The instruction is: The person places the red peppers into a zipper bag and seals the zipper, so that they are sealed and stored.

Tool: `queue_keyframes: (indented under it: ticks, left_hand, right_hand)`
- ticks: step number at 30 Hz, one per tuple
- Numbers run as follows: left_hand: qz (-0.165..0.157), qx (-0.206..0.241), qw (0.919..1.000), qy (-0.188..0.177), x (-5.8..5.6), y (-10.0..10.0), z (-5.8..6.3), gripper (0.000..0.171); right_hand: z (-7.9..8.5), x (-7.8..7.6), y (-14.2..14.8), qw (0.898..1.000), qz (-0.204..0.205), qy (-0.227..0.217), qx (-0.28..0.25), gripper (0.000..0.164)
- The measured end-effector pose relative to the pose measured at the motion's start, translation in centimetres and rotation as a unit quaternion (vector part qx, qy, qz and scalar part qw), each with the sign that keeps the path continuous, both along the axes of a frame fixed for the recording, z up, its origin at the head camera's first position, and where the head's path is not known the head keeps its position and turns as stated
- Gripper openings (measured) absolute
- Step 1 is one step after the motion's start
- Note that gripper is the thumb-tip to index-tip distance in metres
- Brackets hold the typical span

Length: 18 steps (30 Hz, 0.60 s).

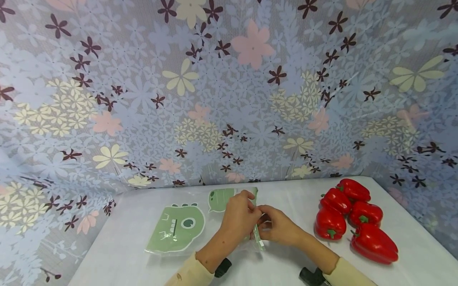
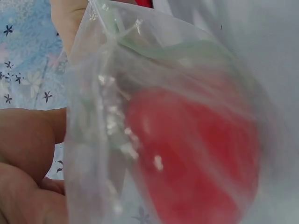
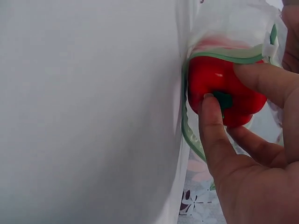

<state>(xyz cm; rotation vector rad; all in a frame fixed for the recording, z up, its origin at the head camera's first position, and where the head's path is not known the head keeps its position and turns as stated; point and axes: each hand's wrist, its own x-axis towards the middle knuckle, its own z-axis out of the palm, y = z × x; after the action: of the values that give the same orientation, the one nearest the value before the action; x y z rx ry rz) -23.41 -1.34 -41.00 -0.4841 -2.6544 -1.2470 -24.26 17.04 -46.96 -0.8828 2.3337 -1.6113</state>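
One clear zip bag (image 1: pixel 207 224), green monster print (image 1: pixel 187 239) with eye and teeth, lies toward the far edge of the white table (image 1: pixel 280 264); your left hand (image 1: pixel 237 216) grips its mouth. Close beside it, your right hand (image 1: pixel 280 226) pinches a single bell pepper (image 3: pixel 229 74) within the opening. Five red peppers (image 1: pixel 370 211) near the far right corner; floral backdrop (image 1: pixel 247 103) behind

my head view is bright and evenly lit, with crisp highlights on the loose peppers (image 1: pixel 370 212) and faint shadows on the counter (image 1: pixel 290 262). at my left wrist, glare flecks the plastic bag (image 2: pixel 110 126) and the bagged pepper (image 2: pixel 201 154) looks blurred; at my right, soft grey shadow dims the counter.
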Motion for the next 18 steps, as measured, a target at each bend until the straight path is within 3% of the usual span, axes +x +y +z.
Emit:
queue_keyframes:
  ticks: [6, 11, 18]
  left_hand:
    - [-0.003, 0.002, 1.0, 0.005, -0.2, -0.2, -0.1, 0.033]
    - [-0.002, 0.008, 0.9999, -0.008, -0.4, -0.3, -0.2, 0.033]
    - [0.006, 0.002, 0.9998, -0.021, -0.2, -0.6, 0.1, 0.032]
  right_hand:
    - [0.3, -0.1, 0.0, 0.999, -0.02, 0.012, 0.028, 0.051]
    - [0.8, 0.2, 0.8, 0.995, -0.042, 0.064, 0.066, 0.043]
    - [2.2, 1.5, 1.9, 0.978, -0.12, 0.112, 0.13, 0.026]
